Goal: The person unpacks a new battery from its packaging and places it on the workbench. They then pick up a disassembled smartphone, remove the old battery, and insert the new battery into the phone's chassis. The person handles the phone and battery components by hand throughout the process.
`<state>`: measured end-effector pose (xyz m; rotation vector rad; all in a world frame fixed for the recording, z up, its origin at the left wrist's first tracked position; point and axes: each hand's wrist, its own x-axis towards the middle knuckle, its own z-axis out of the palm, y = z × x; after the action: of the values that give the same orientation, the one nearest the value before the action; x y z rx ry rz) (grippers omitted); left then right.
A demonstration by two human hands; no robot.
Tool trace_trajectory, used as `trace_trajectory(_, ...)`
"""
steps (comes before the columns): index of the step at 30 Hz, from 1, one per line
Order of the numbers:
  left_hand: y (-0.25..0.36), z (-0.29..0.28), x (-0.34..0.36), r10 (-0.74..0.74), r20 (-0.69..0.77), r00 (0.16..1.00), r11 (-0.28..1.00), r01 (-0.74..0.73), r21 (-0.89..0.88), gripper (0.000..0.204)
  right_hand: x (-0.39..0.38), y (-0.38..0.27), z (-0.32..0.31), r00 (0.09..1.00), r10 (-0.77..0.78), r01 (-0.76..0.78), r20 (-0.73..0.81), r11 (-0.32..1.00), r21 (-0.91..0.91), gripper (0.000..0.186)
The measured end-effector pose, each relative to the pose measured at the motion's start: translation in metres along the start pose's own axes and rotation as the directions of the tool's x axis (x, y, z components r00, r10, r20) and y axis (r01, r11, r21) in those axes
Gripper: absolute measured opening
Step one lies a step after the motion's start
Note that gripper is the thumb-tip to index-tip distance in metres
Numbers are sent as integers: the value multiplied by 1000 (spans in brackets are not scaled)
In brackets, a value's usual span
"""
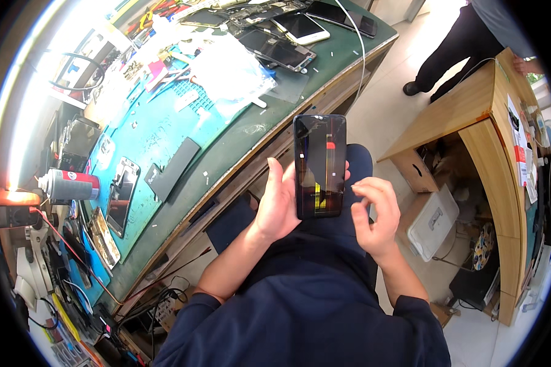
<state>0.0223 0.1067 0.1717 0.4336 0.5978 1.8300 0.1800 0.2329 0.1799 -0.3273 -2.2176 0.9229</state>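
A black smartphone rests upright in my left hand, its screen facing me. The display is lit in patches, with coloured vertical lines and a yellow block low down, and its top edge looks cracked. My left fingers pass behind the phone, and a few tips show at its right edge. Just right of the phone hovers my right hand, holding nothing, its fingers bent and apart. On the bench to the left lie a dark flat panel and an opened phone.
A blue work mat covers part of the green bench, with a spray can at its left. More phones, like a white one, lie at the back. A wooden desk stands right; a person is behind it.
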Motion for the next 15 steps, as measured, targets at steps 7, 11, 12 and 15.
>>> trace_trajectory(7, 2, -1, -3, -3, -24, 1000, 1000, 3, 0, 100, 0, 5, -5, 916, -350, 383, 195, 909, -165, 35)
trace_trajectory(11, 4, 1, -7, -23, -42, 999, 1000, 23, 5, 101, 8, -1, -2, 931, -313, 348, 189, 918, -192, 34)
trace_trajectory(12, 3, -2, -7, -21, -16, 1000, 998, 22, 60, 101, 3, 4, 2, 958, -240, 271, 157, 936, -226, 36)
trace_trajectory(15, 5, -5, -11, -56, -32, 998, 998, 56, 26, 95, 5, 9, 9, 993, -120, 120, 2, 984, -131, 51)
